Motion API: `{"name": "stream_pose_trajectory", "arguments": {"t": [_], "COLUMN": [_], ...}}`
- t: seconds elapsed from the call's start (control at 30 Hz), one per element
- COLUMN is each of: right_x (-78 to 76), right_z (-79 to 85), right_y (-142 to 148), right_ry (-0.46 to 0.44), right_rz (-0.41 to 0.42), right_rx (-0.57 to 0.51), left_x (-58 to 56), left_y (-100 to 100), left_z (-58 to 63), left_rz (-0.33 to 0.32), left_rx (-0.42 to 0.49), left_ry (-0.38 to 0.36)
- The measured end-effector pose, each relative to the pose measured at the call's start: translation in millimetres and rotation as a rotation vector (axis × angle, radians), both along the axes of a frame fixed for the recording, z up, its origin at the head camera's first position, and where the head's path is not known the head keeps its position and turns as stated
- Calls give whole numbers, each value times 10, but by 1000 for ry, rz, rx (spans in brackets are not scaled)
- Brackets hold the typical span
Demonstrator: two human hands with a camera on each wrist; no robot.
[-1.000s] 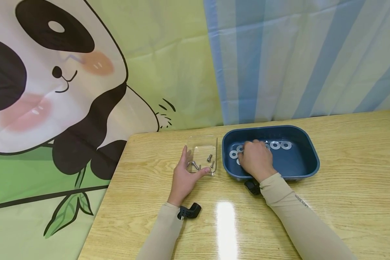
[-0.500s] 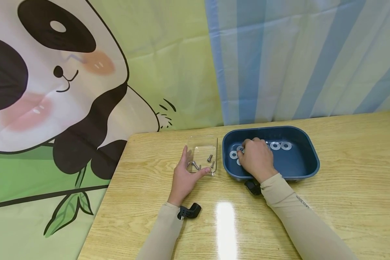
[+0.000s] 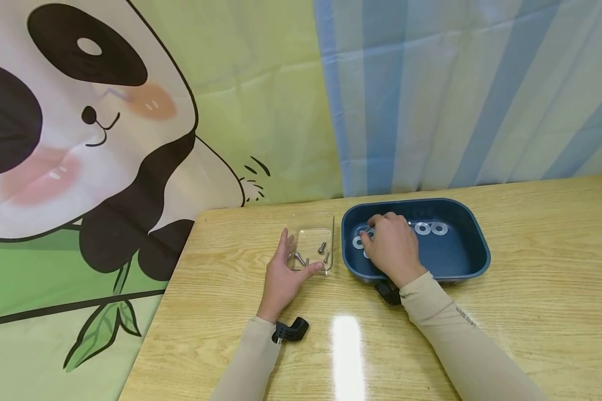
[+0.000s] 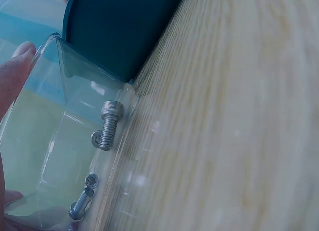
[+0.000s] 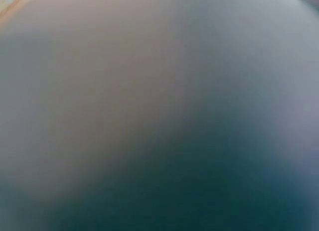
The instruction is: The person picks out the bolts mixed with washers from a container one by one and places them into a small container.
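My left hand [image 3: 284, 275] holds a clear plastic box [image 3: 315, 223] at its near left corner, fingers along the left side and thumb over the near rim. Inside the box lie several socket-head screws [image 3: 322, 247]; in the left wrist view a thick screw [image 4: 109, 125] rests near the box's far end. My right hand [image 3: 393, 245] reaches down into a blue tray [image 3: 456, 253], over its left half, with fingers bent. Flat metal washers [image 3: 438, 229] lie in the tray on both sides of that hand. I cannot tell whether the right fingertips hold something.
Box and tray stand side by side on a wooden table [image 3: 221, 301], a narrow gap between them. A printed curtain [image 3: 281, 111] hangs right behind the table's back edge. Black camera mounts [image 3: 291, 329] sit at both wrists. The right wrist view is blurred.
My right thumb has shifted slightly outward from the fingers, and the hand stays in the tray. The left hand and the box keep their place; the head view has tilted up a little.
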State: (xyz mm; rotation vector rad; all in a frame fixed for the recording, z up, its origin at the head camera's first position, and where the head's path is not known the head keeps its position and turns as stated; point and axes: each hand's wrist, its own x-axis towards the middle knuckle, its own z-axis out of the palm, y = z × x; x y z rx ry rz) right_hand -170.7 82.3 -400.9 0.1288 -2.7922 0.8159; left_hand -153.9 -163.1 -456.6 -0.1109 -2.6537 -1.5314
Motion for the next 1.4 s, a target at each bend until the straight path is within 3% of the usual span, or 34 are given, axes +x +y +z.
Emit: {"name": "stream_pose_trajectory", "arguments": {"t": [0.63,1.4], "right_x": [69,114], "right_z": [59,17], "right_y": [-134,-295], "right_ry": [83,201], "right_rz": [32,168], "right_rx": [-35,-33], "left_x": [4,-5], "left_y": [-3,0], "left_z": [-4,4], "left_rz": [-2,-20], "left_rx": [0,2], "left_ry": [8,14]}}
